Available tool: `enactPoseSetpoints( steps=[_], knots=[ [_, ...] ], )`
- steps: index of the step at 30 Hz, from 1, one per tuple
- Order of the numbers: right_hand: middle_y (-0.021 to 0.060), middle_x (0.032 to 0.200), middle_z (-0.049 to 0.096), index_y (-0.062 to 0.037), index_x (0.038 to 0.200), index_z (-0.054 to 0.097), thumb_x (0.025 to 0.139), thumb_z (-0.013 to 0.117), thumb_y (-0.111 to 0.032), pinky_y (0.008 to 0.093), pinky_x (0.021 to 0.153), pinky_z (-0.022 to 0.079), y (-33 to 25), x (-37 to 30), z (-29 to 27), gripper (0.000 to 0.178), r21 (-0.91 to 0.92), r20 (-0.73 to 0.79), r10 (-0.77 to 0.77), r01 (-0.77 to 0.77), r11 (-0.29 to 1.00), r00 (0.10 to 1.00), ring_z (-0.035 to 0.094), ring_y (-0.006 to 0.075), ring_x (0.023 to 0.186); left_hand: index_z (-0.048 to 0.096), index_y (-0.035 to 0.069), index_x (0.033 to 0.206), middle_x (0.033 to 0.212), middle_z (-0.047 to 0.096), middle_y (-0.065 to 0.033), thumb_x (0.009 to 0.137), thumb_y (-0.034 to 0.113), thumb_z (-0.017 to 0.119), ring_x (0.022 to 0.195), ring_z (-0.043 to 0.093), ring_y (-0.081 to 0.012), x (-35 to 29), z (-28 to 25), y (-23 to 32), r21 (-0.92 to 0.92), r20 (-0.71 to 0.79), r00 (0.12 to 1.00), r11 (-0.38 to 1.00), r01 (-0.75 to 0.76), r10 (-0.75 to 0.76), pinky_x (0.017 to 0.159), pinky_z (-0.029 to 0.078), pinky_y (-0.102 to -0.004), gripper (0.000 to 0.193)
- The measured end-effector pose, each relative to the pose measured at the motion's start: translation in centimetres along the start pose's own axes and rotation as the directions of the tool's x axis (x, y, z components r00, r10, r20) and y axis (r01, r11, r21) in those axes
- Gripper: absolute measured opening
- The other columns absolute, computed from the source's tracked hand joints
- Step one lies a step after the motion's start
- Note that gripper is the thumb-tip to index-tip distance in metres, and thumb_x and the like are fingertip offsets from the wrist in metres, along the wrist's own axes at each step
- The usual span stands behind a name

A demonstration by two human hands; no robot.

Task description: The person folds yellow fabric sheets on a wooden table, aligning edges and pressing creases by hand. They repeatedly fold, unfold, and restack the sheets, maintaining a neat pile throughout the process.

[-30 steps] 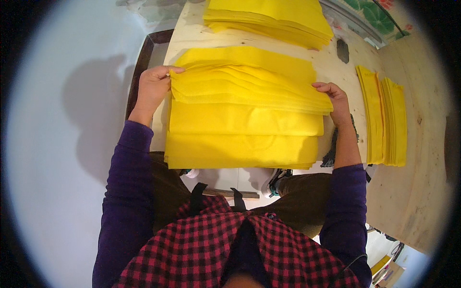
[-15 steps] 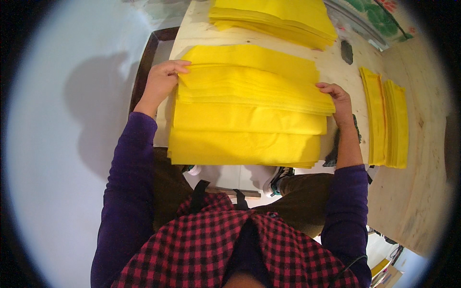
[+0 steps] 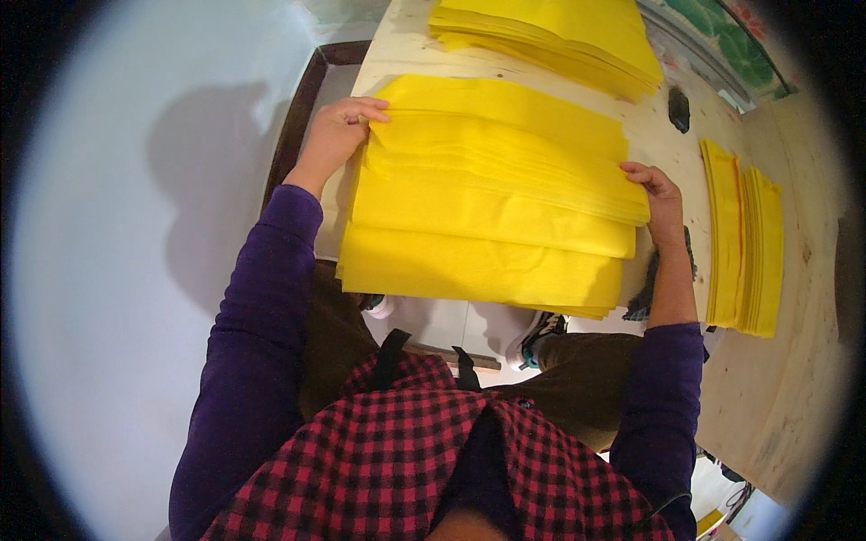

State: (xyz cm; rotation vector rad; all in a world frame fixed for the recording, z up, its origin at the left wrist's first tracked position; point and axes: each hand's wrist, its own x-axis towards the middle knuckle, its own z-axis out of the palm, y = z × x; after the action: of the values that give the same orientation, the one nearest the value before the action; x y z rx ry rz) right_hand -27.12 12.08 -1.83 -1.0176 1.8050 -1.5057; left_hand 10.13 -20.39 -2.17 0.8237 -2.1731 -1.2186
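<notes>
In front of me a layered pile of yellow cloth sheets [image 3: 487,198] lies on a pale wooden table, its layers stepped toward me and its near edge by the table's front. My left hand [image 3: 341,133] pinches the upper layers at their left end, thumb under and fingers on top. At the right end of the same layers, my right hand [image 3: 658,198] closes its fingertips on the edge, the thumb partly hidden. Between my hands the gripped layers lie across the pile with slight waves. How many sheets each hand holds cannot be made out.
Beyond the pile sits another stack of yellow cloth [image 3: 550,41]. Two narrow folded yellow bundles [image 3: 741,239] lie on the right, beside a wooden board [image 3: 807,270]. A small dark object [image 3: 678,109] rests on the table [image 3: 397,59]. A white wall [image 3: 117,298] stands to my left.
The whole view has shifted slightly, so everything appears a little farther right. Both hands keep their grip on the cloth layers, which lie almost the same.
</notes>
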Motion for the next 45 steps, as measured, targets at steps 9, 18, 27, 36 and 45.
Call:
enactPoseSetpoints(
  steps=[9,18,27,36,45],
  knots=[
    [0.0081,0.109,0.065,-0.0031,0.089,0.064,0.084,0.063,0.004,0.0277,0.087,0.050,0.3,0.1,-0.2,0.008,0.047,0.016,0.010,-0.010,0.999,1.000,0.061,0.0156,0.097,0.072,0.007,0.096,0.118,0.065,-0.0046,0.073,-0.020,0.050,0.093,0.058,-0.0111,-0.5,0.1,1.8,-0.038,-0.037,0.999,0.999,0.010,-0.011,0.081,0.046,-0.0213,0.042],
    [0.0079,0.108,0.065,-0.0036,0.088,0.065,0.084,0.064,0.004,0.0278,0.087,0.050,0.0,0.0,-0.1,0.009,0.032,0.007,0.013,-0.013,0.999,1.000,0.061,0.0155,0.096,0.073,0.006,0.090,0.109,0.069,-0.0077,0.075,-0.017,0.052,0.096,0.063,-0.0150,-1.2,-1.0,2.3,-0.151,0.020,0.987,0.976,-0.155,0.160,0.083,0.049,-0.0236,0.034],
    [0.0081,0.109,0.066,-0.0032,0.087,0.065,0.083,0.064,0.004,0.0272,0.088,0.049,0.3,0.0,-0.3,0.008,0.011,0.032,-0.035,0.034,0.999,0.999,0.061,0.0155,0.096,0.071,0.004,0.082,0.107,0.069,-0.0104,0.075,-0.017,0.053,0.096,0.064,-0.0167,-1.1,-0.9,1.3,0.094,0.042,0.968,0.964,-0.250,0.247,0.085,0.051,-0.0268,0.028],
    [0.0078,0.108,0.065,-0.0016,0.087,0.064,0.081,0.067,0.004,0.0267,0.088,0.049,0.3,-0.2,0.2,0.009,0.031,0.004,-0.031,0.030,0.999,1.000,0.060,0.0151,0.096,0.070,0.005,0.090,0.113,0.065,-0.0033,0.071,-0.012,0.051,0.076,0.053,-0.0066,-1.6,-2.4,3.8,0.098,-0.039,0.974,0.971,-0.218,0.223,0.060,0.038,-0.0197,0.032],
    [0.0073,0.106,0.065,-0.0009,0.087,0.062,0.077,0.070,0.006,0.0265,0.087,0.049,-0.1,-0.1,0.5,0.014,0.082,0.032,-0.044,0.041,0.996,0.999,0.060,0.0145,0.095,0.061,0.003,0.115,0.118,0.061,-0.0179,0.092,0.025,0.056,0.114,0.053,-0.0333,-0.9,3.9,12.4,0.377,0.056,0.916,0.841,-0.388,0.398,0.100,0.040,-0.0391,0.032]
  ],
)
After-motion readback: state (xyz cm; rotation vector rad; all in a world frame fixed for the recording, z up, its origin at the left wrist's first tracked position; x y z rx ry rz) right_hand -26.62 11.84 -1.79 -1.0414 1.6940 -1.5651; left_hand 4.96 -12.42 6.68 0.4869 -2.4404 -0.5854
